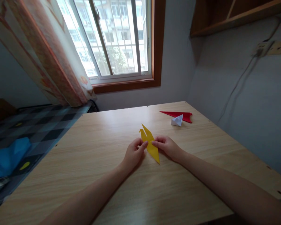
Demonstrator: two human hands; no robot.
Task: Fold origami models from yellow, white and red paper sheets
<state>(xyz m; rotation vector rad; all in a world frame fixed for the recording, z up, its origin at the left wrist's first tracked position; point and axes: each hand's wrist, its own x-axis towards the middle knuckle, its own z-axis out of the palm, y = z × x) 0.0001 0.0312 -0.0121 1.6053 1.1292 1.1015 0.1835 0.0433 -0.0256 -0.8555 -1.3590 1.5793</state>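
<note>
The yellow folded paper [150,144] lies near the middle of the wooden table [103,175], a long narrow shape with two sharp points at its far end and one at its near end. It looks very light and thin, stiffer along the creases than across the flaps, easy to crumple or slide on the smooth wood; the layered middle, where both hands meet it, seems the safest place to hold.

At far left a blue sheet [7,156] rests on a checked cover [44,125] beside the table. The left hand [134,153] comes in from the near left, forearm low over the table, fingers curled and thumb and forefinger pinching the paper's left edge. The right hand [168,147] reaches in from the near right, its fingertips pressed closed on the paper's right edge. Farther right, well apart, a small white folded piece [177,120] sits touching a red folded piece [178,115].
</note>
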